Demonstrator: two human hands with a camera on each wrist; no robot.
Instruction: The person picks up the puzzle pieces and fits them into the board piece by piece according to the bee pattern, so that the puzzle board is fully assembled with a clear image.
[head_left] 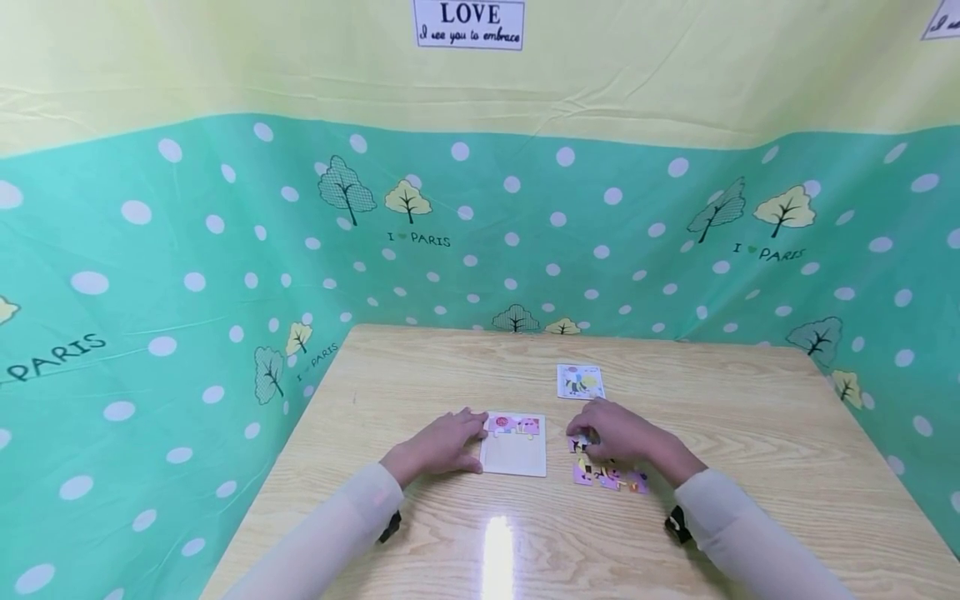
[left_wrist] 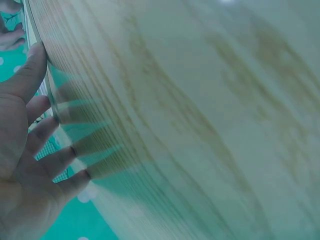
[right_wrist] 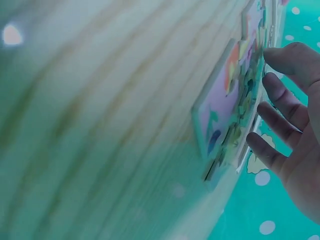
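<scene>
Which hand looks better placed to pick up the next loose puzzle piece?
Probably the right hand: it hovers over the loose pieces, while the left hand rests at the puzzle tray edge, steadying it.

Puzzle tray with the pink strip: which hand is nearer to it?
Left. The left hand rests against the puzzle tray at its left edge; the right hand is off to its right, over the loose pieces.

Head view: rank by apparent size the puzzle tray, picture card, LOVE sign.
1. LOVE sign, though cropped by the frame's top edge.
2. Puzzle tray, slightly smaller and partly covered by the left hand.
3. Picture card, clearly smallest.
</scene>
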